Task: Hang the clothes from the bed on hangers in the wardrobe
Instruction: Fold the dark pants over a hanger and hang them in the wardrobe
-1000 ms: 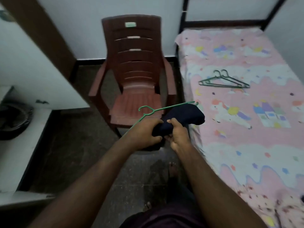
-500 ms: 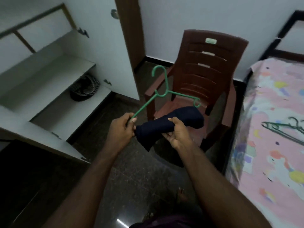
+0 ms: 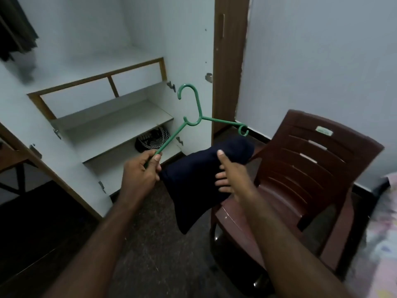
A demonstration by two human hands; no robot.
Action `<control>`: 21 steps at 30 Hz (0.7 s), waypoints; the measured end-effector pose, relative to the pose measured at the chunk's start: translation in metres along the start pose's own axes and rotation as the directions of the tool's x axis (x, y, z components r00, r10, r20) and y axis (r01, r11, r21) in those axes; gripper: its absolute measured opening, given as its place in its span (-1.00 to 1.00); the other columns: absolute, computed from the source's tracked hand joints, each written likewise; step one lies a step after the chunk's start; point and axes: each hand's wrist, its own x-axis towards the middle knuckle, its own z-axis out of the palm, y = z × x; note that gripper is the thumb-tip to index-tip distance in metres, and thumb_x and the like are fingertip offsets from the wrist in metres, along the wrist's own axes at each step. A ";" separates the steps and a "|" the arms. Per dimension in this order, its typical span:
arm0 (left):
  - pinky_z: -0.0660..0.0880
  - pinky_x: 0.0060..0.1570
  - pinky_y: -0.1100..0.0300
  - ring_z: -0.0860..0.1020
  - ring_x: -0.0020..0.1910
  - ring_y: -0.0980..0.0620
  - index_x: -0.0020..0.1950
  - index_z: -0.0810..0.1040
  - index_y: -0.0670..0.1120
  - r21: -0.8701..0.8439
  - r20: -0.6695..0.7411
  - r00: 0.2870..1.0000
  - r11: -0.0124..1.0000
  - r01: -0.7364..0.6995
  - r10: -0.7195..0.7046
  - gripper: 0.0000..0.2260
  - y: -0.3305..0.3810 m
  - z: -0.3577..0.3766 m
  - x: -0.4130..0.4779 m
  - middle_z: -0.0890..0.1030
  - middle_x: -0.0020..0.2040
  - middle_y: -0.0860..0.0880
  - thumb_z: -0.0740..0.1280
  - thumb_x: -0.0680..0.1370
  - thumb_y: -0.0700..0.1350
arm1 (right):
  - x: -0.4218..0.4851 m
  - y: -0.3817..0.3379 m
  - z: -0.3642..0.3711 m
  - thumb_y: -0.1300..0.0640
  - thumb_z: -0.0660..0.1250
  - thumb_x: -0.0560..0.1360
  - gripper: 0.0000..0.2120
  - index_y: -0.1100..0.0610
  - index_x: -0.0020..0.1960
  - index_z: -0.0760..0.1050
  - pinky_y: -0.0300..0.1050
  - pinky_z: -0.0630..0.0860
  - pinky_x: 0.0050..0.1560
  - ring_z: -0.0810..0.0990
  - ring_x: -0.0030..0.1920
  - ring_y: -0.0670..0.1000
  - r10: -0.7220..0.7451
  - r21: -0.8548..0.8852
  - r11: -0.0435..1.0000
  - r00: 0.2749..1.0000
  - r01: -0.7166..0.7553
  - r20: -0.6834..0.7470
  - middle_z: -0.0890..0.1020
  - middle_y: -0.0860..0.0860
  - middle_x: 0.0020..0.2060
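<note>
A green plastic hanger [image 3: 194, 116] is held up in front of the open wardrobe [image 3: 111, 117], hook uppermost. My left hand [image 3: 141, 171] grips the end of its left arm. A dark navy folded garment [image 3: 193, 179] is draped over the hanger's lower bar and hangs down in the middle of the view. My right hand [image 3: 231, 173] holds the garment from the right, thumb on top and fingers curled beneath. Dark clothes [image 3: 15, 29] hang inside the wardrobe at the top left. A strip of the pink patterned bed [image 3: 384, 229] shows at the right edge.
A brown plastic chair [image 3: 300, 168] stands close on the right, just behind the garment. The wardrobe's white shelves hold a dark woven basket [image 3: 152, 139] low down. Its open white door [image 3: 189, 61] and a brown frame post [image 3: 227, 61] stand behind the hanger. The floor below is dark.
The view has swung left from the bed to the open wardrobe. Both hands carried the hanger and garment along, and the hanger now stands more upright and higher.
</note>
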 end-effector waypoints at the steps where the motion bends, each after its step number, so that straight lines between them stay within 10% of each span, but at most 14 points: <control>1: 0.51 -0.41 0.15 0.47 -0.52 0.08 0.00 0.61 0.02 -0.014 -0.018 1.000 1.000 0.010 -0.010 -0.83 -0.003 -0.006 0.010 0.56 -0.40 0.02 0.28 0.62 -0.21 | 0.017 -0.007 -0.007 -0.28 0.36 0.46 -0.55 0.13 -0.13 0.52 -0.08 0.50 -0.24 0.61 -0.25 0.08 -0.120 0.013 0.992 0.989 0.122 -0.090 0.61 0.08 -0.24; 4: 0.55 -0.39 0.10 0.45 -0.53 0.06 -0.04 0.61 0.01 -0.070 -0.078 0.996 0.997 0.032 -0.038 -0.82 -0.011 -0.028 0.047 0.55 -0.40 -0.02 0.28 0.62 -0.24 | 0.073 -0.046 -0.011 -0.20 0.47 0.40 -0.42 0.17 0.20 0.42 -0.09 0.50 0.01 0.57 -0.01 0.00 -0.296 0.007 0.953 0.936 0.303 -0.189 0.55 0.02 0.01; 7: 0.47 -0.47 0.23 0.42 -0.55 0.09 -0.03 0.60 -0.16 -0.067 -0.089 0.996 0.998 0.001 -0.006 -0.86 -0.014 -0.051 0.089 0.52 -0.36 -0.13 0.25 0.62 -0.25 | 0.118 -0.090 0.008 -0.28 0.53 0.30 -0.01 0.17 0.51 0.20 0.01 0.41 0.37 0.46 0.33 0.03 -0.320 0.065 0.946 0.946 0.316 0.051 0.42 0.02 0.37; 11: 0.45 -0.50 0.26 0.40 -0.56 0.09 -0.03 0.59 -0.17 -0.112 -0.139 0.990 0.992 -0.055 0.039 -0.86 -0.020 -0.079 0.162 0.46 -0.39 -0.12 0.25 0.63 -0.26 | 0.164 -0.135 0.060 -0.05 0.50 0.40 -0.47 0.19 0.26 0.50 0.07 0.50 0.27 0.60 0.22 0.14 -0.391 0.194 0.920 0.827 0.340 0.403 0.64 0.13 0.18; 21: 0.50 -0.48 0.22 0.41 -0.60 0.08 -0.22 0.60 -0.09 -0.201 -0.333 0.941 0.971 -0.132 0.059 -0.83 -0.033 -0.167 0.337 0.50 -0.50 0.01 0.36 0.57 -0.23 | 0.244 -0.272 0.188 0.04 0.29 0.60 -0.78 0.17 0.12 0.54 -0.05 0.56 0.15 0.65 0.08 0.04 -0.527 0.397 0.834 0.764 0.382 0.372 0.68 0.08 0.03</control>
